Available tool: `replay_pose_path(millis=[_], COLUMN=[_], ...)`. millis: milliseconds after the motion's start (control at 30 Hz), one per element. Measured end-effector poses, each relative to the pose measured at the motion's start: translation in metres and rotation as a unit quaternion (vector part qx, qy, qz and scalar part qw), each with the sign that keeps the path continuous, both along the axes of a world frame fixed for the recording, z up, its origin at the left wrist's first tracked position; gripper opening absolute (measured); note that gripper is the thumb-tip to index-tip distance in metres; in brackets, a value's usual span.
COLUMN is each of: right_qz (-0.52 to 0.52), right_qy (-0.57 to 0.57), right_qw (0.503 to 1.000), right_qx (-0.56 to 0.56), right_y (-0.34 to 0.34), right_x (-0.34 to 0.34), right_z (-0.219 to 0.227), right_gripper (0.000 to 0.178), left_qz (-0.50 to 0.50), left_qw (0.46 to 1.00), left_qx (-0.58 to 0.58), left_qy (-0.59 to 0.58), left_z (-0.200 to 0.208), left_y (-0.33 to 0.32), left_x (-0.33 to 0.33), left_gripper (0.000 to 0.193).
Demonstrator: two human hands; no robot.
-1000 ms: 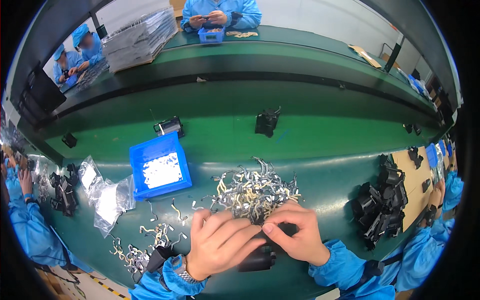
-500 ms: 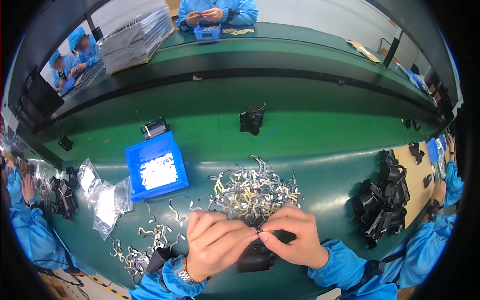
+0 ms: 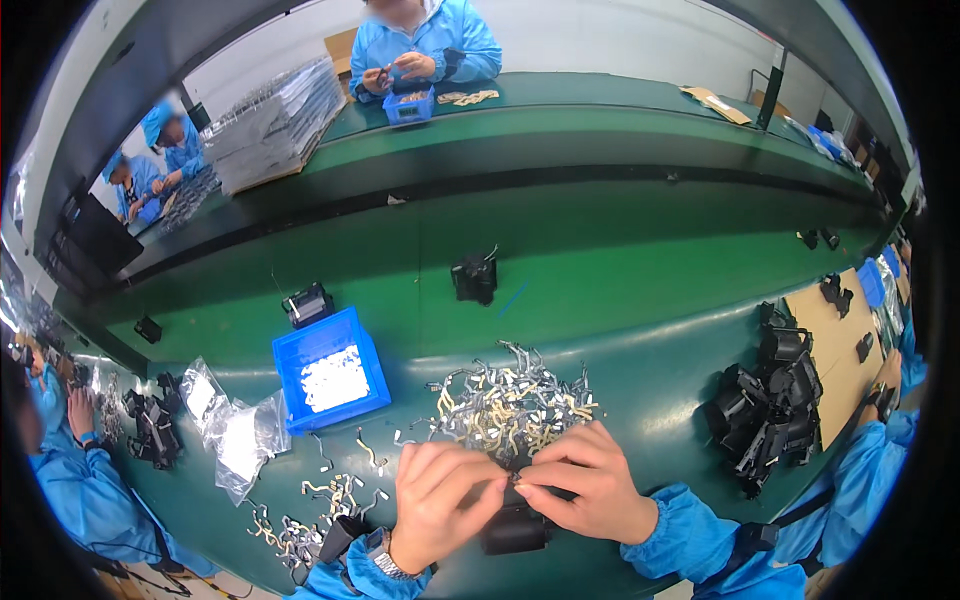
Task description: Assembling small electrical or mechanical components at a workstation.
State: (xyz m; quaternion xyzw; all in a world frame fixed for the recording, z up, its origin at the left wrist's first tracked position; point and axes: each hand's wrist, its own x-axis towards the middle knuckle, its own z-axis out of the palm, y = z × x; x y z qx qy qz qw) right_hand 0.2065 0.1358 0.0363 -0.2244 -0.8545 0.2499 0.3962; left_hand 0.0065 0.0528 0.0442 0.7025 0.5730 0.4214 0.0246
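Note:
In front of me my left hand (image 3: 450,492) and my right hand (image 3: 588,482) meet fingertip to fingertip. Each is closed in a pinch, around something small and dark that the fingers mostly hide. Just below the fingertips shows a black plastic housing (image 3: 516,531) with a curved, smooth face; I cannot tell whether the pinched bit belongs to it. Right behind my hands lies a heap of short wire cables (image 3: 505,400) in grey and cream with white connectors. More loose cables (image 3: 340,497) are strewn by my left forearm.
A blue bin (image 3: 378,400) of small white parts stands left, beside clear plastic bags (image 3: 240,440). Black housings (image 3: 770,400) pile up at right near cardboard (image 3: 835,390). One black assembly (image 3: 474,277) sits on the green strip ahead. Co-workers in blue sit across and at both sides.
The view has tilted, so the scene sits lower in the picture. My left fingers have curled, and their tips have drawn slightly back from the right fingertips. Both hands stay over the black housing.

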Motion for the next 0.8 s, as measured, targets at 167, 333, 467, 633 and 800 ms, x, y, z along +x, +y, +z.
replay_pose_path(millis=[167, 333, 467, 633, 800], right_qz=[-0.025, -0.038, -0.024, 0.007, 0.054], right_qy=[0.009, -0.031, -0.093, -0.112, -0.033], right_qw=[1.0, 0.998, 0.992, 0.99, 0.994], right_qx=[0.009, 0.042, 0.081, 0.081, -0.086], right_y=[0.001, 0.0, -0.003, -0.003, -0.001], right_x=[0.007, 0.01, 0.007, 0.002, 0.005], right_z=[0.001, 0.006, 0.012, 0.012, 0.005], right_gripper=[0.012, 0.011, 0.014, 0.014, 0.008], left_qz=[0.224, 0.292, 0.007, -0.029, -0.077], left_qw=[0.97, 0.939, 0.988, 0.997, 0.995], left_qx=[0.045, 0.063, -0.001, -0.006, -0.064], left_qy=[0.077, 0.17, 0.156, 0.075, -0.01], left_z=[0.03, 0.024, 0.03, 0.011, 0.006], left_y=[0.013, 0.009, -0.005, -0.005, -0.004], left_x=[-0.045, -0.067, -0.006, -0.005, -0.007], left_gripper=[0.016, 0.048, 0.043, 0.018, 0.018])
